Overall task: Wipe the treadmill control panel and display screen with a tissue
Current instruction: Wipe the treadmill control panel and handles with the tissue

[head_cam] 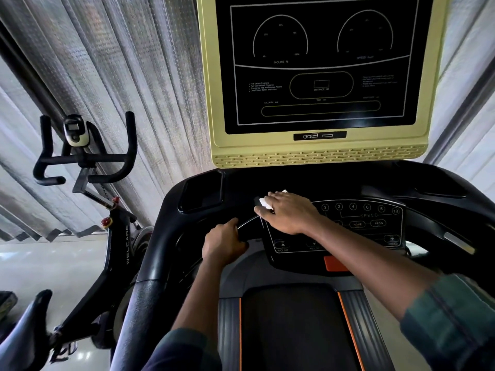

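Observation:
The black control panel [372,223] with speed and incline buttons lies below the display screen [318,62], which is dark inside a yellow-green frame. My right hand [288,212] lies flat on the panel's upper left corner, pressing a folded white tissue [265,202] under its fingers. Only the tissue's edges show past my fingertips. My left hand [223,242] is curled around the thin silver-edged grip bar [247,220] at the panel's left.
An orange safety key [334,263] sits under the panel, above the black belt [294,330]. A recessed cup holder [202,192] is at the console's left. A black exercise bike [88,167] stands to the left, before grey curtains [128,62].

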{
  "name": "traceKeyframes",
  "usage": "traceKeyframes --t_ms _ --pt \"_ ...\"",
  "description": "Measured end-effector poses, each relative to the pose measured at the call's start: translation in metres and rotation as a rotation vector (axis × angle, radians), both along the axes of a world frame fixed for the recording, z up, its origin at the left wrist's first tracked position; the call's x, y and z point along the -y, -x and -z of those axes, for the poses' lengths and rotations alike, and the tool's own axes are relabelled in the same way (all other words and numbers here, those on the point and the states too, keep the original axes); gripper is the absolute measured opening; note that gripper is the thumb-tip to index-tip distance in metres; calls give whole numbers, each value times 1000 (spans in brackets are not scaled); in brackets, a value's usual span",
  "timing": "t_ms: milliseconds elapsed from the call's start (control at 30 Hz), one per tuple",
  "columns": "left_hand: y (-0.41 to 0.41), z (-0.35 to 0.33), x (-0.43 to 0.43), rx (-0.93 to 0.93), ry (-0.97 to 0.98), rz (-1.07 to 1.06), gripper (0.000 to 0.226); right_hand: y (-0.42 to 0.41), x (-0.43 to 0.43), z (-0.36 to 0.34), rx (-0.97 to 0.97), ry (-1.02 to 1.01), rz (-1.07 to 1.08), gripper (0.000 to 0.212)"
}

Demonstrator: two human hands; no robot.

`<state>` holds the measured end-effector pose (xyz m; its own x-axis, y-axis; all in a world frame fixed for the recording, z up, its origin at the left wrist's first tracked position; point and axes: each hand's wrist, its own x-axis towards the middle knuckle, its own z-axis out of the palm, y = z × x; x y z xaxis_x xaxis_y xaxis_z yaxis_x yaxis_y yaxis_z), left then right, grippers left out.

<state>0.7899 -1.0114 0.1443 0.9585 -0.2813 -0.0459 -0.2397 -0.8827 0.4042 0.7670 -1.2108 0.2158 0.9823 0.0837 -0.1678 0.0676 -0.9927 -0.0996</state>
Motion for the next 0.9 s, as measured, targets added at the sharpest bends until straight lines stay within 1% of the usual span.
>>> traceKeyframes --t_ms 33,100,200,267,333,367,433,500,567,633,700,767,833,900 --pt "1 0 0 -3 4 -3 33 -2 3 0 -3 -4 9 83" --pt "0 -1 1 -9 -1 -5 45 -12 5 1 -20 1 78 81" --pt "-7 -6 4 -128 8 5 59 -21 1 4 -17 40 168 87" --pt "-15 -12 8 -229 10 36 68 -17 -1 4 -35 25 116 89" --pt "-23 -17 19 -253 25 91 73 -10 4 1 -63 -19 25 85" --pt "-26 -19 26 -248 48 123 71 -9 8 -1 -75 -47 14 82" --pt "-31 -22 37 -252 55 173 58 -15 18 -2 -85 -70 83 78" --pt "-33 -25 39 -296 70 189 46 -26 21 1 -102 -43 186 82" --pt "-34 -23 35 -311 105 190 40 -37 17 0 -159 -30 175 88" --pt "-34 -22 33 -287 120 205 38 -45 14 0 -235 -46 67 88" --pt "-31 -25 34 -268 126 215 38 -52 18 0 -291 -78 31 82" --pt "-29 -28 34 -236 112 223 37 -58 23 4 -277 -101 130 79" --pt "-27 -29 34 -222 91 227 36 -59 22 6 -224 -59 231 86" --pt "-27 -29 34 -212 81 226 40 -61 21 6 -250 -75 161 89"
